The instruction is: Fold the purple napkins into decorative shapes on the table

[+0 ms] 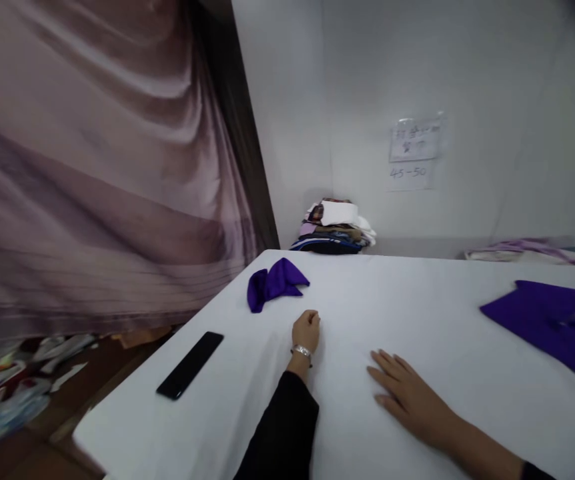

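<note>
My left hand (307, 331), with a bracelet at the wrist, is curled into a fist just above or on the white table (367, 293). Nothing shows between its fingers. A small crumpled purple cloth (282, 278) lies a little beyond it, apart from the hand. My right hand (407, 395) is spread out, palm down, over the white surface, and holds nothing. Further right lies a larger piece of purple fabric (547, 317), cut off by the picture's edge.
A long black phone-like slab (190, 365) lies near the table's left edge. Folded clothes (335, 228) are stacked at the far edge, with more cloth (527, 252) at the far right. A pink curtain (117, 167) hangs on the left above plastic bags (7, 407). Handwritten papers (414, 152) are on the wall.
</note>
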Demonstrator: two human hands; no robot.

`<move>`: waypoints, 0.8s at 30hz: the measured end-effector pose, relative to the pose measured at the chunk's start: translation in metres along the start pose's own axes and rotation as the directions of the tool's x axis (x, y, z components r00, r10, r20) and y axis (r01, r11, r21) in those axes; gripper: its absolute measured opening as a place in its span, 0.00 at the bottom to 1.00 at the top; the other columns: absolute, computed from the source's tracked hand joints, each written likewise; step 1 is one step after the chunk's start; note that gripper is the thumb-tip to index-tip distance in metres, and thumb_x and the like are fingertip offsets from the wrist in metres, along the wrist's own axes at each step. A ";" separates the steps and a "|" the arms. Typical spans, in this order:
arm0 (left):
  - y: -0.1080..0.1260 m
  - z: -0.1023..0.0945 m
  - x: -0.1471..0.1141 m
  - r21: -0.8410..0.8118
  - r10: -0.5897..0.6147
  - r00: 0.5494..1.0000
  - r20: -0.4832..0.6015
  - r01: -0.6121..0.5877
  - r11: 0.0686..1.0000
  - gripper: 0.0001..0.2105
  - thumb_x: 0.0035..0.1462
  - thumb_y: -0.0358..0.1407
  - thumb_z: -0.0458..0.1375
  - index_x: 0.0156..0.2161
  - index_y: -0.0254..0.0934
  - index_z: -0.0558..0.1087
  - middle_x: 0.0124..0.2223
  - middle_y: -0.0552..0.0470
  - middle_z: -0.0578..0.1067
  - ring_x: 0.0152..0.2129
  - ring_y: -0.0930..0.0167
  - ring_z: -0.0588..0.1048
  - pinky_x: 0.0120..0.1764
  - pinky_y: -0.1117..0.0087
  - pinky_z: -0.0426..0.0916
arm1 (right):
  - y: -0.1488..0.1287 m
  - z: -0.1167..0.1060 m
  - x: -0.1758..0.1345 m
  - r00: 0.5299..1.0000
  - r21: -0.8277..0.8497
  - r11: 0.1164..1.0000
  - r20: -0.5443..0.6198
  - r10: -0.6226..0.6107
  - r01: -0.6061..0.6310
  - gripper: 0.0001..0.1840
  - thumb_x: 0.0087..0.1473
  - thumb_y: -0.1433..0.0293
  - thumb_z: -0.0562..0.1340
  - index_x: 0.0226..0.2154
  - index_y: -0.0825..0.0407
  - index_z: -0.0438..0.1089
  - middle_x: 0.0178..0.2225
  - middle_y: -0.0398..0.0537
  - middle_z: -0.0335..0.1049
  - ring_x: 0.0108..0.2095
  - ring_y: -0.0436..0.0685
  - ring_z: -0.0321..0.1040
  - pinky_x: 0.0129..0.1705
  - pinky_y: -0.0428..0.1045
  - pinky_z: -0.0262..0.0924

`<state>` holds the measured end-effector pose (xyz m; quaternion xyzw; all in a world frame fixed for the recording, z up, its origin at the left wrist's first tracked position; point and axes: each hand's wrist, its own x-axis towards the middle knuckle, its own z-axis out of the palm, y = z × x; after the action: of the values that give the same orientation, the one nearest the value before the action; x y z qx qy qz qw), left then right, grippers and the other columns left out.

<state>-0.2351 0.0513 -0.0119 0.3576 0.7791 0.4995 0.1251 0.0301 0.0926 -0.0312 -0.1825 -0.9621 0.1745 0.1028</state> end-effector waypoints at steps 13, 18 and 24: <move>-0.038 -0.067 0.051 0.425 -0.011 0.900 -0.437 0.217 0.879 0.22 0.53 0.36 0.51 0.55 0.38 0.60 0.62 0.40 0.50 0.57 0.59 0.52 0.53 0.55 0.54 | 0.009 0.009 -0.002 0.998 0.016 0.999 -0.038 -0.044 0.045 0.26 0.57 0.56 0.49 0.57 0.40 0.51 0.61 0.42 0.40 0.60 0.62 0.38 0.59 0.62 0.37; -0.054 -0.086 0.075 0.492 -0.043 0.891 -0.452 0.290 0.821 0.18 0.53 0.39 0.51 0.49 0.38 0.68 0.61 0.40 0.54 0.57 0.56 0.52 0.53 0.52 0.51 | 0.011 0.012 -0.003 0.997 0.029 0.998 -0.053 -0.053 0.055 0.26 0.57 0.57 0.50 0.58 0.40 0.49 0.61 0.42 0.40 0.60 0.62 0.38 0.59 0.62 0.37; -0.064 -0.089 0.092 0.504 -0.006 0.899 -0.437 0.250 0.827 0.19 0.51 0.42 0.53 0.46 0.33 0.69 0.55 0.37 0.64 0.52 0.55 0.61 0.52 0.50 0.52 | 0.010 0.010 -0.001 0.997 0.054 0.997 -0.057 -0.046 0.049 0.26 0.57 0.58 0.51 0.58 0.40 0.50 0.61 0.43 0.40 0.60 0.62 0.37 0.59 0.62 0.37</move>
<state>-0.3776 0.0370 -0.0111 0.2087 0.9200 0.3100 -0.1180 0.0318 0.0979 -0.0445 -0.1617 -0.9577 0.1934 0.1387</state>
